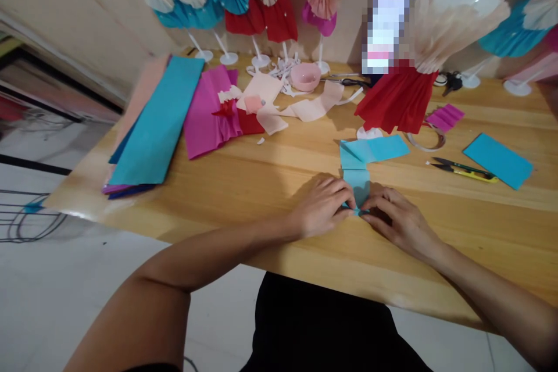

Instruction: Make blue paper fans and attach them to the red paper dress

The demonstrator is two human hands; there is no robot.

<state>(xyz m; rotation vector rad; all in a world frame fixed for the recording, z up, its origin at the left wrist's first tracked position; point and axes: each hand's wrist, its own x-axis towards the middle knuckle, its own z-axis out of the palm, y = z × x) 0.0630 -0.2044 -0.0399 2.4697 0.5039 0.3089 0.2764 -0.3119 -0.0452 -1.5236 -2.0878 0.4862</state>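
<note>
Pinching the near end of the blue strip (356, 185), the left hand (328, 204) and the right hand (399, 220) each have thumb and fingers nearly together, with its folded edge between. The strip lies on the table (244, 192), and its far part turns to the right. Farther right, the snips (473, 174) lie just beside a blue sheet (498, 161).

pixel-blurred phone screen (387, 29), near end of blue paper strip (356, 185) partly behind fingers (347, 193)

A pink bowl (306, 86) sits left of a pixelated phone (386, 29), with black keys (454, 82) lying farther right.
</note>
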